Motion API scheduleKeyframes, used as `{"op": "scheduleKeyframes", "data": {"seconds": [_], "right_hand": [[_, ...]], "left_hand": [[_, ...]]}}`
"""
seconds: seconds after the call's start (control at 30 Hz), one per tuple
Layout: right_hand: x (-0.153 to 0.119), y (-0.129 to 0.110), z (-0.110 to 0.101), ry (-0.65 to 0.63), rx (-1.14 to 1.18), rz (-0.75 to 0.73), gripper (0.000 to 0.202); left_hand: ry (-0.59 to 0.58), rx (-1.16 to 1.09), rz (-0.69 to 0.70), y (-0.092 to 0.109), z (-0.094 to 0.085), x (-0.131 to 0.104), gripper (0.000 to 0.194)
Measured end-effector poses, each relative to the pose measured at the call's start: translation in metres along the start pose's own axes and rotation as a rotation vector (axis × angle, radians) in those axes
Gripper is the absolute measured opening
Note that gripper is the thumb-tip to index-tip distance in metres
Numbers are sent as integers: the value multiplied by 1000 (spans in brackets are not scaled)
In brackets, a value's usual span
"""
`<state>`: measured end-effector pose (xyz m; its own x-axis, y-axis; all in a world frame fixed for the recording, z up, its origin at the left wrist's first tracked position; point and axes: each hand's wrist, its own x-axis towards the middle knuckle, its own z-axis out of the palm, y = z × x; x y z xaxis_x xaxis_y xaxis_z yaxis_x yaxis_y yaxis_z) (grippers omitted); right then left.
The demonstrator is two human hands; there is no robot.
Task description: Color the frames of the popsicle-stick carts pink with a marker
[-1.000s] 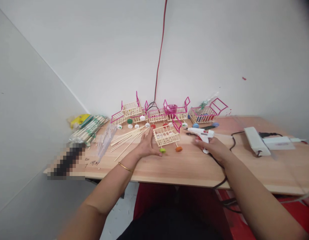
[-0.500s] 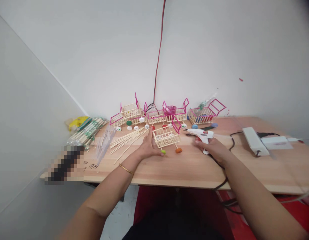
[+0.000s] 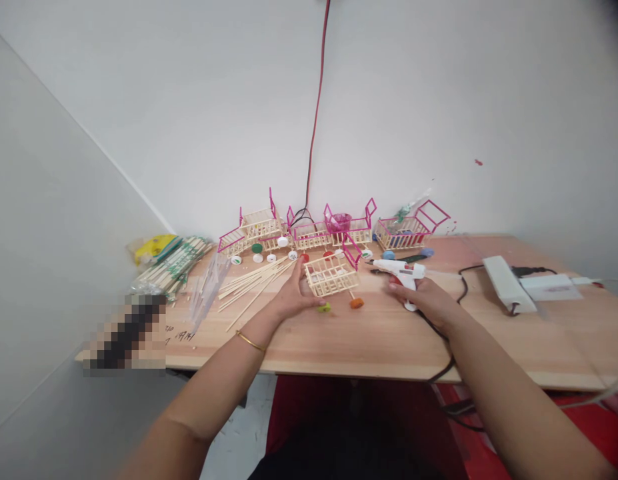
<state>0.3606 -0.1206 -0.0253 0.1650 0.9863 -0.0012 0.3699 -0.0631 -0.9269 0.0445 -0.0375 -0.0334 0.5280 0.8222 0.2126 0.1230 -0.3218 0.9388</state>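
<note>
A miniature stick cart (image 3: 331, 275) with a pink handle stands tilted near the middle of the table. My left hand (image 3: 291, 297) grips its left end, the thumb low by the lime-green wheel (image 3: 324, 307) and the fingers up along the side. An orange wheel (image 3: 357, 303) shows at the cart's front right corner. In my right hand (image 3: 425, 299) is a white hot glue gun (image 3: 399, 269), its nozzle pointing left toward the cart but apart from it. Loose wooden sticks (image 3: 256, 283) lie fanned out left of my left hand.
Several similar carts, among them one with blue wheels (image 3: 406, 233), line the wall. Bagged skewers (image 3: 181, 267) and a clear plastic sleeve (image 3: 207, 287) lie at left. On the right are a white power strip (image 3: 509, 285) and a black cable (image 3: 446, 367) over the table's front edge.
The view has shifted very slightly. Both hands keep their holds on the cart and the glue gun, with hardly any movement.
</note>
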Motion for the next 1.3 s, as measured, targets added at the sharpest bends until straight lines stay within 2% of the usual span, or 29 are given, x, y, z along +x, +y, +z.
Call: {"op": "scheduleKeyframes", "data": {"seconds": [0.3, 0.6, 1.1, 1.3], "right_hand": [[0, 0, 2, 14, 1, -11, 40], [4, 6, 2, 23, 22, -7, 37], [2, 4, 1, -2, 22, 28, 42], [4, 9, 0, -15, 22, 9, 42]], "left_hand": [[3, 126, -23, 8, -2, -3, 132], [-15, 115, -16, 22, 2, -11, 145], [4, 166, -4, 26, 5, -12, 147], [15, 248, 21, 27, 8, -12, 136]]}}
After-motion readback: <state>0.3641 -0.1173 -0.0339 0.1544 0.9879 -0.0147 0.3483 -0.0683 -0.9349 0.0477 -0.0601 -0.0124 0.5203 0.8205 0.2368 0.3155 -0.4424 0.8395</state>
